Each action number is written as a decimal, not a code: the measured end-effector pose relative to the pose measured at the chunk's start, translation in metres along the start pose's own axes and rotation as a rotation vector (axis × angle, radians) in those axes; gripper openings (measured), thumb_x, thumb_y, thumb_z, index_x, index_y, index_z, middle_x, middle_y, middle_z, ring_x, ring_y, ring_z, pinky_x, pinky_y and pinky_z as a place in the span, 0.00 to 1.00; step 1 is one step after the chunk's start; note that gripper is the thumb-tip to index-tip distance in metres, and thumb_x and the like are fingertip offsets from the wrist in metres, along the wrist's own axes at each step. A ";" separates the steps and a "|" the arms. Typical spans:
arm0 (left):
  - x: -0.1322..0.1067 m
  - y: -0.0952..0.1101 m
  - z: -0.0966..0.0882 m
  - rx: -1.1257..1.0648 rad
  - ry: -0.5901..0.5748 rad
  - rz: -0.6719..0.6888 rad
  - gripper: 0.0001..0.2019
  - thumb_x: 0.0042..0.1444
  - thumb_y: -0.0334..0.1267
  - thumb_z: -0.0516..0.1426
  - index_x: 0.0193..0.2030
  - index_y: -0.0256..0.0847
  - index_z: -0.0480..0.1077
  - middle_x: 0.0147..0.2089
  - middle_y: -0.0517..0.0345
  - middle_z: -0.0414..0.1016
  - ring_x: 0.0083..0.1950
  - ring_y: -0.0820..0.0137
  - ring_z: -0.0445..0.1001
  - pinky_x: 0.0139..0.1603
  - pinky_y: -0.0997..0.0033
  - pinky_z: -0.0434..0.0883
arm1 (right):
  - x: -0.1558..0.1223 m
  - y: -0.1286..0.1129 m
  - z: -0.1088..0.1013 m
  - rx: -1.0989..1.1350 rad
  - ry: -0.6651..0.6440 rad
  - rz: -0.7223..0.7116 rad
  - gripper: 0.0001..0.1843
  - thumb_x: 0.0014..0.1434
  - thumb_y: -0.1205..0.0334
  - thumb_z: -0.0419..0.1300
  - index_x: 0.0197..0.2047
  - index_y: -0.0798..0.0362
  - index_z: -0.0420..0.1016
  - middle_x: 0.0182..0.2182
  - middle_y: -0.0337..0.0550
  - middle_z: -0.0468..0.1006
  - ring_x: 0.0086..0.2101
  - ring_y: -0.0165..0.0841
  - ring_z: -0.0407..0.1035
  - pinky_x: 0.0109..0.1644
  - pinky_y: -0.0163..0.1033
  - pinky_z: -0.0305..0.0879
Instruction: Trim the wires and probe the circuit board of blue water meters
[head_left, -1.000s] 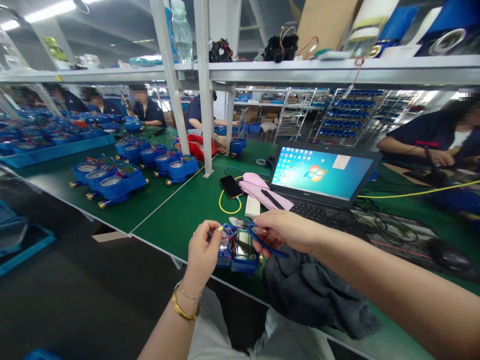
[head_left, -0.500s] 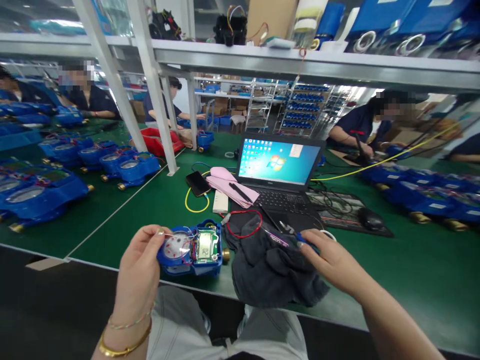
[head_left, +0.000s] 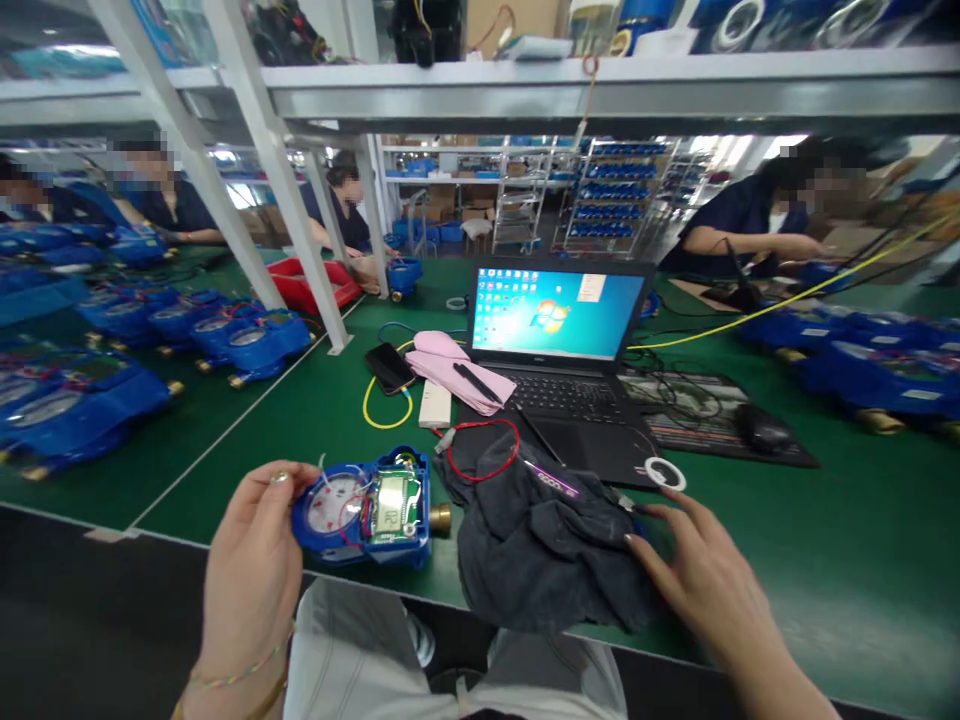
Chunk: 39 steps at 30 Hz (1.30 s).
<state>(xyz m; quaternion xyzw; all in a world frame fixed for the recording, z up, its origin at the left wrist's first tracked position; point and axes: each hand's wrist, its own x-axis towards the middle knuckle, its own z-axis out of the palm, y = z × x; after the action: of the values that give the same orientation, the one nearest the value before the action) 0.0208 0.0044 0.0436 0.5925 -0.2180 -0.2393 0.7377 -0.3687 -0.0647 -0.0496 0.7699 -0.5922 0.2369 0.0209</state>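
Observation:
My left hand point(head_left: 251, 575) grips the left rim of an opened blue water meter point(head_left: 367, 510), thumb on top beside the white dial; its green circuit board and display face up. The meter sits at the green table's point(head_left: 825, 540) near edge. My right hand point(head_left: 701, 585) lies with fingers spread at the right edge of a dark grey cloth point(head_left: 540, 555), its fingertips by the blue-handled cutters point(head_left: 636, 518), which lie mostly hidden there. A red wire loop point(head_left: 480, 452) and a purple tool point(head_left: 555, 480) rest on the cloth.
An open laptop point(head_left: 555, 330) stands behind the cloth, with a white ring point(head_left: 665, 473), mouse point(head_left: 761, 430), phone point(head_left: 388, 367), pink cloth point(head_left: 450, 362) and yellow cable point(head_left: 375, 405) around it. Blue meters point(head_left: 247, 345) fill the left and right of the table. Shelf posts point(head_left: 300, 230) rise at left. Other people work beyond.
My right hand carried the cutters from the meter to the cloth's right side and spread its fingers. My left hand tilted the meter face-up. The view swung right.

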 end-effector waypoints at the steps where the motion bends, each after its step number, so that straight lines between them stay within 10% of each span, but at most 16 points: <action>1: 0.001 -0.002 -0.004 0.057 -0.038 0.018 0.09 0.49 0.42 0.59 0.34 0.40 0.69 0.34 0.59 0.73 0.37 0.70 0.70 0.36 0.74 0.70 | 0.003 -0.004 0.000 0.038 0.036 0.000 0.20 0.58 0.47 0.51 0.44 0.54 0.69 0.52 0.59 0.68 0.50 0.50 0.66 0.52 0.55 0.65; 10: 0.007 0.000 -0.034 0.858 -0.702 0.361 0.37 0.45 0.50 0.63 0.61 0.44 0.60 0.64 0.46 0.61 0.64 0.52 0.59 0.64 0.49 0.58 | 0.023 -0.090 0.001 0.542 -0.184 -0.025 0.10 0.60 0.56 0.52 0.42 0.50 0.69 0.42 0.48 0.76 0.43 0.40 0.71 0.47 0.45 0.67; 23: -0.010 -0.021 -0.030 1.049 -0.536 0.578 0.34 0.48 0.48 0.63 0.60 0.40 0.58 0.62 0.45 0.61 0.63 0.55 0.58 0.64 0.48 0.58 | 0.047 -0.148 0.002 0.771 -0.373 -0.151 0.08 0.60 0.61 0.54 0.42 0.52 0.70 0.39 0.46 0.76 0.41 0.36 0.70 0.46 0.40 0.67; 39: -0.012 -0.013 -0.026 0.802 -0.480 0.457 0.06 0.55 0.41 0.55 0.37 0.43 0.69 0.54 0.50 0.70 0.60 0.59 0.64 0.60 0.48 0.61 | 0.018 -0.127 0.055 0.697 -0.198 -0.271 0.05 0.61 0.66 0.52 0.38 0.52 0.68 0.36 0.45 0.74 0.39 0.35 0.70 0.44 0.41 0.67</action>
<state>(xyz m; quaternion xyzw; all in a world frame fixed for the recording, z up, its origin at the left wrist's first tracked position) 0.0258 0.0300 0.0254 0.6941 -0.5796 -0.0988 0.4154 -0.2295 -0.0605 -0.0596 0.8213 -0.3681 0.3435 -0.2684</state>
